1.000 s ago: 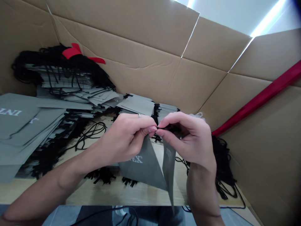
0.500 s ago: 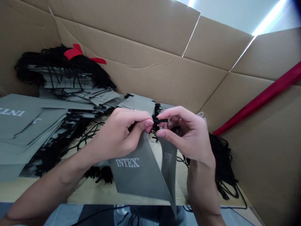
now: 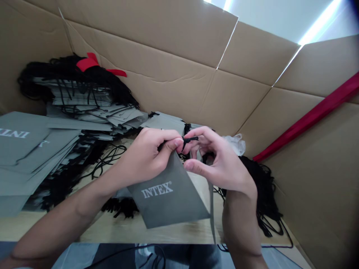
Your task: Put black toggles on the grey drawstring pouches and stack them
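Note:
My left hand (image 3: 155,153) pinches the top corner of a grey sheet (image 3: 165,201) printed INTEX, with thumb and forefinger pressed together. From that pinch a short knotted end of black cord (image 3: 191,139) sticks out to the right. My right hand (image 3: 217,160) is just beside it, forefinger curled at the cord and thumb held apart below. Its other fingers curl around more dark cord in the palm, partly hidden. The sheet hangs tilted below my hands, above the table, and a narrow grey strip of material (image 3: 211,213) hangs edge-on at its right.
Stacked grey sheets (image 3: 17,157) with black cord ends fill the left side. Behind them is a cord-draped pile (image 3: 81,93) with a red strip (image 3: 88,63). Black cords (image 3: 260,194) lie at right, near clear plastic (image 3: 237,144). Cardboard walls (image 3: 168,48) surround the table (image 3: 112,228).
The grey sheet has swung to the right and its right-hand part has turned edge-on. My right thumb and forefinger have spread further apart around the cord end. My left hand keeps its pinch.

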`<state>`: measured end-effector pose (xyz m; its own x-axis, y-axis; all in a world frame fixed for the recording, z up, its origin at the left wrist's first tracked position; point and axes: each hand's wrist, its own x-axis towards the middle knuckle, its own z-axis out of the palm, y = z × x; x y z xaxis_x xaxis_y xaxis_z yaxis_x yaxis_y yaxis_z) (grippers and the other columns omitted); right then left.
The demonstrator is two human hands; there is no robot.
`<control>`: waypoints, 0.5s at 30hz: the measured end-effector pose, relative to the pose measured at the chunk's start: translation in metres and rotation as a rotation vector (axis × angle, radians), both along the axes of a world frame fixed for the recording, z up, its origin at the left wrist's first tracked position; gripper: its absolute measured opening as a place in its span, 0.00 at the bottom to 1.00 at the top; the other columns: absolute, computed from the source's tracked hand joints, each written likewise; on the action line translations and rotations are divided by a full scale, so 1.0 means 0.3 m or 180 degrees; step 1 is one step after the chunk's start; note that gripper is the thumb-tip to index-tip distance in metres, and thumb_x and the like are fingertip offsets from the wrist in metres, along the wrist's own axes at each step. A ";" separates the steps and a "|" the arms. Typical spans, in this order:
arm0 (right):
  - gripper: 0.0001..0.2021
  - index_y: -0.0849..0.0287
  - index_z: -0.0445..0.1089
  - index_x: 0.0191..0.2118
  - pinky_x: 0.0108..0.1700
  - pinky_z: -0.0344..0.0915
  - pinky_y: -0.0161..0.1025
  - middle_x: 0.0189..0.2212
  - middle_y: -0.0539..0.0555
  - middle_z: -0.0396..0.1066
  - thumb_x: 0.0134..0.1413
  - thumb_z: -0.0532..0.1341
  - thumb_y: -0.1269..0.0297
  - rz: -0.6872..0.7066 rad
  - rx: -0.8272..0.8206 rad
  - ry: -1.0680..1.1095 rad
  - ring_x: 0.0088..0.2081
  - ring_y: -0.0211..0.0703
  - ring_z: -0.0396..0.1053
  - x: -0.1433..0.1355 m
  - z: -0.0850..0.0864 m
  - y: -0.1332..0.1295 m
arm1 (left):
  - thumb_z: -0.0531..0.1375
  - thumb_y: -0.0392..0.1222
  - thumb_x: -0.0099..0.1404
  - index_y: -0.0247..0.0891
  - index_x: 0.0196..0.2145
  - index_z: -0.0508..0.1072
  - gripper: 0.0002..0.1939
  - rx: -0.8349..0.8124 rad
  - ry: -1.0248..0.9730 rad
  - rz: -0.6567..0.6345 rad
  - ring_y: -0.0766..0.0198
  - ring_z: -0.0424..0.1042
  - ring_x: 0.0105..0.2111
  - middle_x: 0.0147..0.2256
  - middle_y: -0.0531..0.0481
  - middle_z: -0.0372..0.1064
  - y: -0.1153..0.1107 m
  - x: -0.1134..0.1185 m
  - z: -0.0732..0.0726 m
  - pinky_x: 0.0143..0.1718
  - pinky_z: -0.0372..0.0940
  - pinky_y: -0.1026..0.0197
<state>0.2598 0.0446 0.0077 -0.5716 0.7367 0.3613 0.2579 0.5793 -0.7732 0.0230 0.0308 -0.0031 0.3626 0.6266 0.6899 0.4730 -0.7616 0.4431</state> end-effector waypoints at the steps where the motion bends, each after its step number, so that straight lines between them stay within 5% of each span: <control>1: 0.27 0.55 0.73 0.55 0.37 0.68 0.38 0.41 0.49 0.81 0.55 0.81 0.59 0.0044 -0.0137 -0.0320 0.36 0.41 0.74 0.006 0.005 0.003 | 0.57 0.36 0.80 0.38 0.31 0.76 0.16 0.0015 -0.0059 0.0118 0.70 0.61 0.24 0.24 0.59 0.67 0.006 0.001 -0.003 0.29 0.56 0.64; 5: 0.11 0.57 0.73 0.34 0.33 0.58 0.38 0.28 0.45 0.71 0.66 0.72 0.62 0.0005 0.0152 -0.1362 0.30 0.37 0.63 0.039 0.019 0.020 | 0.60 0.42 0.80 0.38 0.38 0.81 0.13 -0.0005 -0.0502 0.0538 0.68 0.63 0.26 0.27 0.56 0.71 0.032 -0.009 -0.006 0.30 0.59 0.64; 9: 0.12 0.57 0.75 0.33 0.32 0.57 0.38 0.27 0.45 0.69 0.69 0.68 0.60 -0.0553 0.0480 -0.1055 0.29 0.38 0.62 0.083 0.010 0.058 | 0.66 0.44 0.74 0.38 0.56 0.78 0.16 -0.0591 -0.0486 0.0111 0.67 0.65 0.26 0.30 0.56 0.70 0.065 -0.059 0.001 0.26 0.61 0.65; 12: 0.12 0.57 0.77 0.34 0.32 0.57 0.40 0.28 0.47 0.72 0.68 0.70 0.57 -0.0909 0.0644 -0.0889 0.29 0.39 0.61 0.114 0.002 0.091 | 0.66 0.40 0.71 0.38 0.47 0.79 0.09 -0.0912 -0.0073 -0.0264 0.66 0.68 0.26 0.29 0.54 0.71 0.088 -0.109 0.005 0.26 0.62 0.66; 15: 0.10 0.56 0.79 0.36 0.32 0.57 0.40 0.30 0.48 0.75 0.67 0.70 0.56 -0.0920 0.0719 -0.0831 0.29 0.40 0.63 0.122 0.000 0.105 | 0.65 0.39 0.71 0.38 0.34 0.76 0.07 -0.0733 0.0162 -0.0142 0.67 0.67 0.26 0.28 0.54 0.69 0.094 -0.135 0.008 0.26 0.61 0.65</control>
<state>0.2964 0.0762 0.0077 -0.4474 0.7986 0.4026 0.6035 0.6018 -0.5231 -0.0175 0.0589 -0.0009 0.4242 0.7477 0.5108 0.4671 -0.6639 0.5839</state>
